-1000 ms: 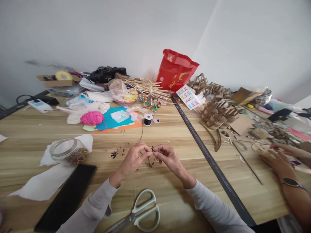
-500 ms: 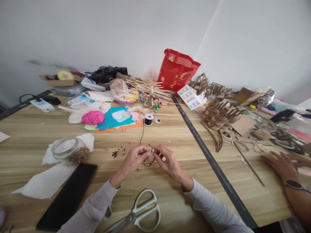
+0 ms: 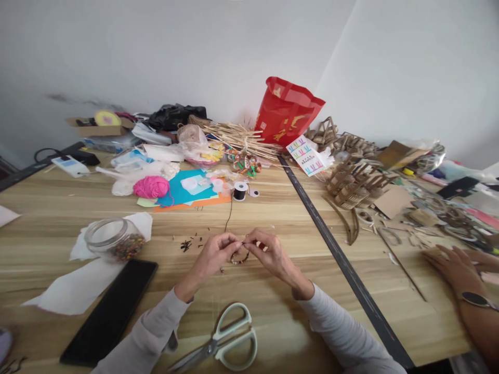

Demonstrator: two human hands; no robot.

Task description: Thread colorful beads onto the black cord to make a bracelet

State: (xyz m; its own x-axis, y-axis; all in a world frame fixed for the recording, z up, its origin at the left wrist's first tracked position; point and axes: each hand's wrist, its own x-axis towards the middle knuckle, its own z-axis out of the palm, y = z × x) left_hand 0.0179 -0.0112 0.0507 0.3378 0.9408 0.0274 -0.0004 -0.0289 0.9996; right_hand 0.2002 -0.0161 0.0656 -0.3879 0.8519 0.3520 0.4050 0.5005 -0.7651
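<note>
The main risk was beads sliding off: the beaded loop (image 3: 238, 258) hung between two pinches, and any slack at the meeting fingertips could have let the thread end slip free and scatter beads across the wooden table (image 3: 273, 322). A tug against the black thread spool (image 3: 239, 191), beyond the loop, might also have dragged it over.

Well left of the loop, the open glass bead jar (image 3: 113, 242) lay on white tissue, and a black phone (image 3: 111, 311) lay nearer the person than the jar. Just left of the loop, the left hand (image 3: 212, 255) was closed in a fingertip pinch on the thread at the loop's top. Just right of it, the right hand (image 3: 268, 253) pinched the same spot, fingers curled together. Scissors (image 3: 224, 343) lay nearer the person than the loop. Far right of the loop, another person's hand (image 3: 452, 265) rested flat on the table.
</note>
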